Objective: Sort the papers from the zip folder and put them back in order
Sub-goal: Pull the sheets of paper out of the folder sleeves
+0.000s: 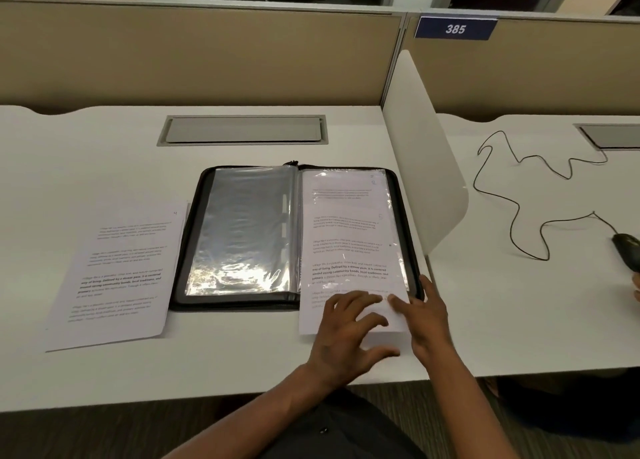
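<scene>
A black zip folder (188, 251) lies open on the white desk (104, 154). Its left half shows empty clear plastic sleeves (242, 230). On its right half a printed sheet (346, 244) lies partly in a sleeve, its lower end sticking out over the folder's near edge. My left hand (346, 330) rests on that lower end with fingers spread. My right hand (424, 316) touches the sheet's lower right corner with its fingers, beside the folder's edge. A loose stack of printed papers (117, 275) lies to the left of the folder.
A grey cable hatch (242, 129) sits in the desk behind the folder. A white divider panel (422, 154) stands to the right. Beyond it lie a black cable (512, 202) and a dark mouse (627, 247) on the neighbouring desk. Beige partitions close off the back.
</scene>
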{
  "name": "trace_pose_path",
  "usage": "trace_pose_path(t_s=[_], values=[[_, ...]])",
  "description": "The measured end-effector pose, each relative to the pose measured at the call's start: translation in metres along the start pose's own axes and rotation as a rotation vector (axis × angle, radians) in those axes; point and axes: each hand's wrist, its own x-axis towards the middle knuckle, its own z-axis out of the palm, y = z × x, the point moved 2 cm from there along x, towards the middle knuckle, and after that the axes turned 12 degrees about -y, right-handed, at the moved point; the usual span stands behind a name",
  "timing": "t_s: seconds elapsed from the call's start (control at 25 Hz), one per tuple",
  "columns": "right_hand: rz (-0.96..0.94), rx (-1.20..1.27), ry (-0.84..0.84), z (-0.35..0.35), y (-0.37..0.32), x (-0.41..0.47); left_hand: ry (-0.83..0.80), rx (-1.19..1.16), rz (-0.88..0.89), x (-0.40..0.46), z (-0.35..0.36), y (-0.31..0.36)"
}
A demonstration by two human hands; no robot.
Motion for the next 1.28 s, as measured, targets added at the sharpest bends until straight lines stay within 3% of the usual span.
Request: trace_pose_path(t_s=[0.24,0.32,0.52,0.84,1.04,1.12,1.28], values=[[0.088,0.033,-0.222,-0.008,-0.002,-0.047,0.055,-0.656,-0.844,-0.027,-0.043,-0.028],[0.095,0.059,-0.318,-0.005,-0.011,-0.061,0.070,-0.913,-0.981,-0.028,-0.049,-0.033],[0.077,0.061,-0.490,0.015,-0.036,-0.083,0.076,-1.145,-1.132,-0.028,-0.060,-0.035],[-0.016,0.037,-0.640,0.050,-0.090,-0.133,-0.115,-1.480,-1.079,-0.050,-0.093,-0.026],[-0.167,-0.191,-0.764,0.056,-0.126,-0.161,-0.297,-1.553,-0.867,-0.071,-0.125,-0.017],[-0.288,-0.382,-0.739,0.067,-0.139,-0.166,-0.285,-1.540,-0.834,-0.078,-0.145,-0.017],[-0.419,-0.522,-0.718,0.104,-0.161,-0.179,-0.182,-1.375,-0.781,-0.088,-0.196,-0.028]])
